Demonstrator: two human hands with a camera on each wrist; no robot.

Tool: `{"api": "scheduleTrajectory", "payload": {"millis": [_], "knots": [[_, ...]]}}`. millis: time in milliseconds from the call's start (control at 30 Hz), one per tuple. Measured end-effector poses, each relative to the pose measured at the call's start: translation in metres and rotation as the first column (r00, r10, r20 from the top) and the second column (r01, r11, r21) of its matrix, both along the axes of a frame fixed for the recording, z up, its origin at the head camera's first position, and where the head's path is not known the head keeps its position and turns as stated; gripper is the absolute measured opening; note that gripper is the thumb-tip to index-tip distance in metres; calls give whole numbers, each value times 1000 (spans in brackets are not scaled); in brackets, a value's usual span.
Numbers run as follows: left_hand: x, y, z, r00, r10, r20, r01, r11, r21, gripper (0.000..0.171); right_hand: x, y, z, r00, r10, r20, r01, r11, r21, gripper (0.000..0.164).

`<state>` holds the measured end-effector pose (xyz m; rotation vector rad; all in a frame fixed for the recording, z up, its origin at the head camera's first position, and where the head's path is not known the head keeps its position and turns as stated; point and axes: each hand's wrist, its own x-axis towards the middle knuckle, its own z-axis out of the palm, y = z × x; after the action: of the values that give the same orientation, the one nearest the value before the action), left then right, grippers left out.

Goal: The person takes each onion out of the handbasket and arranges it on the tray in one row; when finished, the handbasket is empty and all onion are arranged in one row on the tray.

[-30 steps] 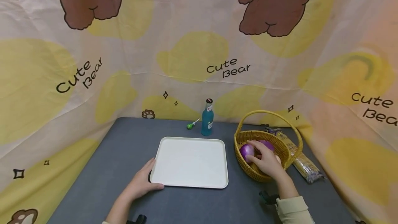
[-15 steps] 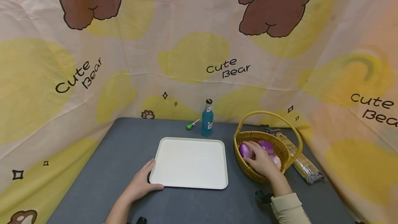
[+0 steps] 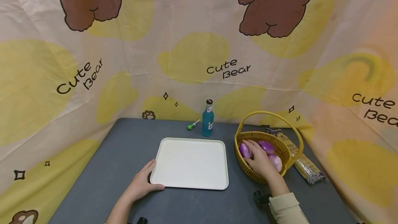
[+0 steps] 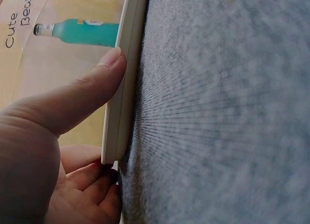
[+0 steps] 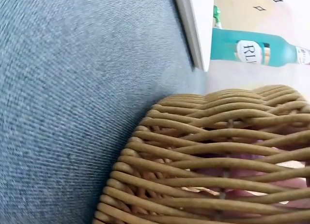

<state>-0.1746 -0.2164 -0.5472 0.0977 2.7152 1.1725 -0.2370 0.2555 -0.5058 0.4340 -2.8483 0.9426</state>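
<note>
My left hand holds the near left corner of a white rectangular tray. In the left wrist view the thumb presses the tray's edge, and the other fingers bend in at its corner. Inside a yellow-brown wicker basket, my right hand grips a purple onion by its right side, fingers at the back and thumb in front. Two more purple onions lie beside that hand, one behind and one to the right. The basket's woven wall largely hides the right hand in the right wrist view.
Behind the tray stands a blue bottle, with a green lollipop lying to its left. A clear-wrapped yellowish packet lies right of the basket, whose tall handle arches over it. A printed cloth hangs behind the grey table.
My right hand has moved slightly left and closed further round the left onion, which has shifted a little left. The other two onions show more. The left hand and tray stay put.
</note>
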Motion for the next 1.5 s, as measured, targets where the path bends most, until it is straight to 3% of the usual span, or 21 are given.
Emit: {"api": "scheduleTrajectory", "payload": {"millis": [267, 600, 1167, 1500], "knots": [[3, -1, -3, 1000, 1, -14, -1, 1000, -3, 120, 10, 3, 15, 995, -60, -75, 56, 997, -48, 75], [2, -2, -4, 1000, 4, -3, -4, 1000, 1, 120, 20, -8, 38, 993, -38, -114, 24, 993, -119, 76], [-2, -2, -5, 1000, 3, 18, -3, 1000, 3, 121, 19, -38, 51, 996, 27, -82, -41, 986, -164, 77], [-3, -2, -5, 1000, 1, 12, -1, 1000, 4, 121, 13, -59, 48, 992, 103, -69, -115, 974, -194, 76]]}}
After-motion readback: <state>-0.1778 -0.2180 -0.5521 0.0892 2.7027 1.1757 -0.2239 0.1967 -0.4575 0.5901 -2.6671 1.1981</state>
